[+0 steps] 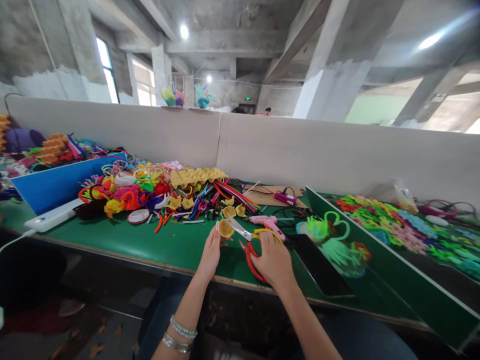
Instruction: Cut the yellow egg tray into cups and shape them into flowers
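My left hand [212, 246] is closed on a small yellow egg-carton cup [227, 229], held over the front of the green table. In my right hand [275, 257] are scissors [242, 231] with one red and one yellow handle loop. Their blades are parted and point left, at the cup's upper rim; whether they touch it I cannot tell. Just behind the blades lie more cut yellow cups [229, 201]. A pink glue gun [268, 221] rests on the table beyond my right hand.
Left of centre is a pile of colourful pipe cleaners [131, 190], with a yellow egg tray [197, 176] behind it. A dark tablet [318, 265] and green pipe-cleaner figures [337, 245] lie right. Blue [67, 182] and green [393, 270] dividers flank the space; a white power strip [56, 215] sits left.
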Available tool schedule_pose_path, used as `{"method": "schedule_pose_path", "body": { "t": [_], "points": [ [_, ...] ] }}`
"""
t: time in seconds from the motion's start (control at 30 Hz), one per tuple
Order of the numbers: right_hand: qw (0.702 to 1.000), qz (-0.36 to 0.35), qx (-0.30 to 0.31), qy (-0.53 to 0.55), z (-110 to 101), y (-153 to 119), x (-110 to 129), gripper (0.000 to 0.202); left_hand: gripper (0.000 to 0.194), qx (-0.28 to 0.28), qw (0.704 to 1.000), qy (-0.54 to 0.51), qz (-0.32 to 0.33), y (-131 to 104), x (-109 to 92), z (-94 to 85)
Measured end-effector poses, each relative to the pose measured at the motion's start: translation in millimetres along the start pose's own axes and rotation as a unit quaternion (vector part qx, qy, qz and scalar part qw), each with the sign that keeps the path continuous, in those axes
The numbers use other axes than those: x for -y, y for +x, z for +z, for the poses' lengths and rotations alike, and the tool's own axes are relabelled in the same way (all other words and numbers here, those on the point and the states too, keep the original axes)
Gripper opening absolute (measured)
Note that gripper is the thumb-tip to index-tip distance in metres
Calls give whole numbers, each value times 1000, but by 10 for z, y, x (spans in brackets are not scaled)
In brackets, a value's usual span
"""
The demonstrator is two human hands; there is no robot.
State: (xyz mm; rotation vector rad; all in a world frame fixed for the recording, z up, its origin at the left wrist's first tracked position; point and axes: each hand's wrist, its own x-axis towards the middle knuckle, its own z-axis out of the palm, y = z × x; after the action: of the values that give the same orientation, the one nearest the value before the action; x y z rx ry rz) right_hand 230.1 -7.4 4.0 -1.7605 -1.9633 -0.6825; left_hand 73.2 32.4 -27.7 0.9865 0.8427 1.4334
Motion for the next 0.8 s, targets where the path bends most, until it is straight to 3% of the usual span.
{"method": "schedule_pose_path", "body": {
  "t": [0.37,0.8],
  "points": [
    [1000,1,12,9,-24,-6,23,32,54,7,1000,-17,-13,10,24,-8],
    [994,37,92,44,-90,3,43,31,56,-36,999,9,-13,74,129,-46]
  ]
}}
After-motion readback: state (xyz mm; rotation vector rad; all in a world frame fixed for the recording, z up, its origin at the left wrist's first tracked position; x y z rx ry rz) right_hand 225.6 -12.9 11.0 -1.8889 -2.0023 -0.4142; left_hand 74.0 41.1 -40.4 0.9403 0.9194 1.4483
